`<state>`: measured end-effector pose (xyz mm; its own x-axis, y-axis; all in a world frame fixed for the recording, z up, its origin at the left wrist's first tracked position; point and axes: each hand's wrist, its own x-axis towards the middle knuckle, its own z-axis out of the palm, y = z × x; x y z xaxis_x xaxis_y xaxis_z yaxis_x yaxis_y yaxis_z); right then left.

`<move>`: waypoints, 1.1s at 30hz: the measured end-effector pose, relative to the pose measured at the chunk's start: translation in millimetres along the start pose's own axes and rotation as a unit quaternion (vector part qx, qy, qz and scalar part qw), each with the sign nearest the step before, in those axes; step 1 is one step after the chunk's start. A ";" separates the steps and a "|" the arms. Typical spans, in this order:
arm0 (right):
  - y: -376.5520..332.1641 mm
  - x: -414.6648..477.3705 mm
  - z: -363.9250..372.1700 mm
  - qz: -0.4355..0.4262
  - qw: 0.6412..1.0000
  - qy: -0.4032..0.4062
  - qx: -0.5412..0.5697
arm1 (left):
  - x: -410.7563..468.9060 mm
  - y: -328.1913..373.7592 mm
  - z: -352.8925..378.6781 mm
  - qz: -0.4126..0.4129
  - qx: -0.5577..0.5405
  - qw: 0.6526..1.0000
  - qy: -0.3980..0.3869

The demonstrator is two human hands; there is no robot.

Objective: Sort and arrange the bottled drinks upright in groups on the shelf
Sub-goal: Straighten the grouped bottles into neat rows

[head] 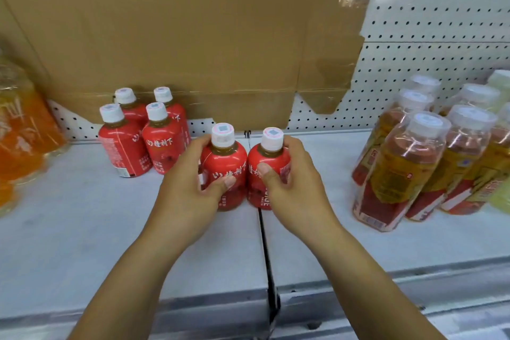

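Note:
Two small red-labelled bottles with white caps stand upright side by side at the middle of the shelf (82,229). My left hand (190,185) grips the left red bottle (225,160), thumb across its label. My right hand (292,182) grips the right red bottle (269,163) the same way. The two bottles touch or nearly touch over the seam between the shelf boards. Behind them to the left stands a group of several matching red bottles (138,135), upright in two rows.
At the right stands a cluster of taller clear bottles with yellow-red labels (408,174). Orange drink bottles (22,130) sit at the far left edge. Cardboard (193,36) covers the pegboard back wall (441,36). The shelf's front lip (358,287) runs below my forearms.

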<state>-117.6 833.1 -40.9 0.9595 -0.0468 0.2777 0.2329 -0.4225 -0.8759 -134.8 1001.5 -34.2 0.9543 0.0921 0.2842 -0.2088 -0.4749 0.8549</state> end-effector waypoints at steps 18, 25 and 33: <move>-56.3 6.6 137.5 -0.028 0.992 -0.113 -0.053 | 9.6 -79.8 -139.7 -0.095 0.108 0.989 0.031; -55.5 5.4 146.7 -0.027 0.991 -0.069 -0.110 | 12.5 -89.0 -149.6 -0.060 0.099 0.993 0.002; -58.0 -2.9 158.1 -0.047 0.993 -0.020 -0.109 | 10.5 -88.5 -148.5 -0.034 0.082 0.996 0.008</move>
<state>-108.9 1000.8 -53.3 0.9419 0.0358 0.3339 0.2852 -0.6100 -0.7393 -138.0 1174.4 -42.5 0.9614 0.1415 0.2361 -0.1052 -0.6036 0.7903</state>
